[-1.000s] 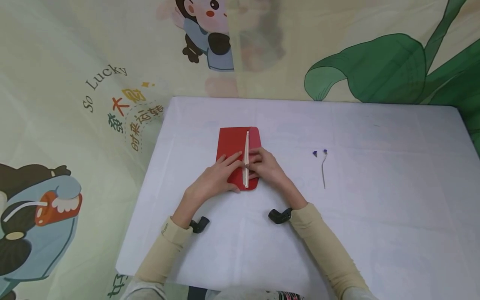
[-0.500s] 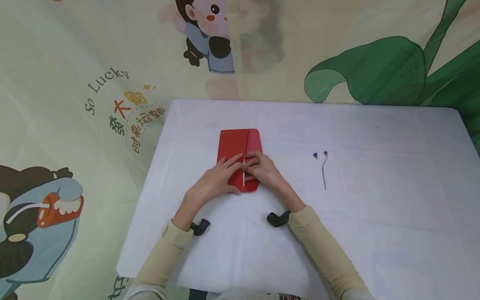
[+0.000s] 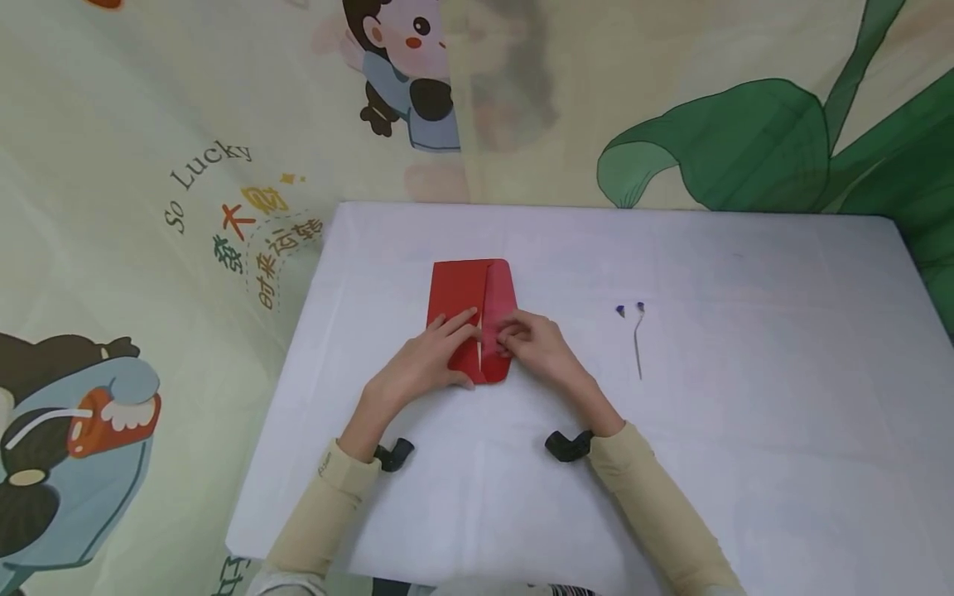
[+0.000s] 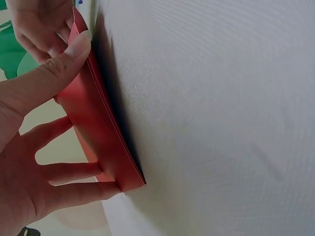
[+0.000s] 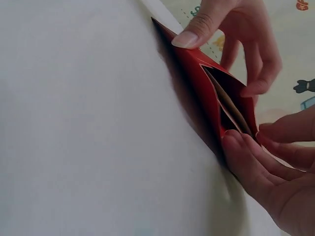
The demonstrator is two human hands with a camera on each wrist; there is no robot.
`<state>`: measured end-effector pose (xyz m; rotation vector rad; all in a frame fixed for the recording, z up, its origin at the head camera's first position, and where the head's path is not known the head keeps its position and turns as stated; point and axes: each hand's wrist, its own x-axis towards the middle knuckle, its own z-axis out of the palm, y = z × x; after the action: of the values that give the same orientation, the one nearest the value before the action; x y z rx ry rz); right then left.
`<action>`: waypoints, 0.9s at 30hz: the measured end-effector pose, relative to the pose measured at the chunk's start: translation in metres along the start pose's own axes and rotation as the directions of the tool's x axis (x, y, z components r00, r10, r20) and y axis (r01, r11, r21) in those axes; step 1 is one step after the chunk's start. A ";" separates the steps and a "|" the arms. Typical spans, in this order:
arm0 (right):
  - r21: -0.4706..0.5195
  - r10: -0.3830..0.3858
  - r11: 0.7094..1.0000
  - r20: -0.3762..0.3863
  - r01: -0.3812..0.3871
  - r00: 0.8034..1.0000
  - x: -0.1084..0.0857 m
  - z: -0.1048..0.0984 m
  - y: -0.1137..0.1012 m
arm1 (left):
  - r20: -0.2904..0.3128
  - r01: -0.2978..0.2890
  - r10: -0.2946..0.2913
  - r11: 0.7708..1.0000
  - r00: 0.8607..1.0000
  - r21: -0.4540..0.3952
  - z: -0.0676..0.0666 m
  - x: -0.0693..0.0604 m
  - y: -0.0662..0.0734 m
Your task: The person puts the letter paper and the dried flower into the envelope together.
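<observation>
A red envelope (image 3: 460, 285) lies on the white-covered table, its paler red flap (image 3: 501, 290) folded out to the right. My left hand (image 3: 422, 356) rests on it with spread fingers, the thumb at its near edge, as the left wrist view confirms. In the right wrist view the envelope's mouth gapes, and brownish folded paper (image 5: 231, 102) shows inside. A thin white strip of it (image 3: 480, 339) is visible from above. By the mouth and flap is my right hand (image 3: 542, 348), its fingers loosely bent with nothing seen between them.
Right of the envelope lie a small dark blue piece (image 3: 620, 311) and a thin stick with a dark blue tip (image 3: 638, 348). The white table (image 3: 745, 372) ends at a printed cloth backdrop (image 3: 224, 74) behind and at the left.
The white folded paper has gone down into the envelope, leaving only a thin strip visible. My right hand has drawn back slightly to the right over the flap; my left hand stays on the envelope.
</observation>
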<state>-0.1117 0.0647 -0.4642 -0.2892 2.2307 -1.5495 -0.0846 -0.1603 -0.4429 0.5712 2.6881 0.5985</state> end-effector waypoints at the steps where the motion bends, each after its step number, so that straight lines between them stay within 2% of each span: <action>1: -0.020 -0.004 1.000 -0.009 0.004 1.000 -0.004 -0.003 0.000 | 0.003 0.001 -0.001 1.000 1.000 -0.002 0.000 0.000 0.000; 6: -0.152 -0.064 0.987 -0.113 0.046 0.992 -0.023 -0.017 0.003 | 0.007 0.000 0.000 1.000 1.000 -0.012 0.001 0.001 -0.001; 9: -0.228 -0.107 0.972 -0.204 0.059 0.973 -0.032 -0.027 0.008 | 0.004 -0.007 0.007 1.000 1.000 -0.016 0.001 0.001 -0.001; 12: -0.272 -0.134 0.961 -0.299 0.050 0.945 -0.041 -0.037 0.015 | 0.001 -0.007 0.007 1.000 1.000 -0.018 0.001 0.000 0.000; 15: -0.325 -0.150 0.946 -0.399 0.013 0.905 -0.052 -0.047 0.022 | 0.006 -0.006 0.006 1.000 1.000 -0.018 0.001 -0.001 0.000; 20: -0.403 -0.138 0.908 -0.551 -0.117 0.823 -0.074 -0.061 0.035 | 0.023 -0.013 0.013 1.000 1.000 -0.009 0.002 -0.004 0.000; 23: -0.409 -0.128 0.895 -0.618 -0.178 0.776 -0.081 -0.071 0.040 | 0.017 -0.009 0.009 1.000 1.000 -0.001 0.002 -0.004 0.000; 27: -0.412 -0.109 0.876 -0.677 -0.252 0.728 -0.086 -0.084 0.042 | 0.006 -0.011 0.011 1.000 1.000 0.000 0.000 -0.003 -0.001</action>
<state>-0.0689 0.1844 -0.4601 0.3138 3.1623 -1.1220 -0.0819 -0.1624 -0.4425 0.5870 2.6807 0.5984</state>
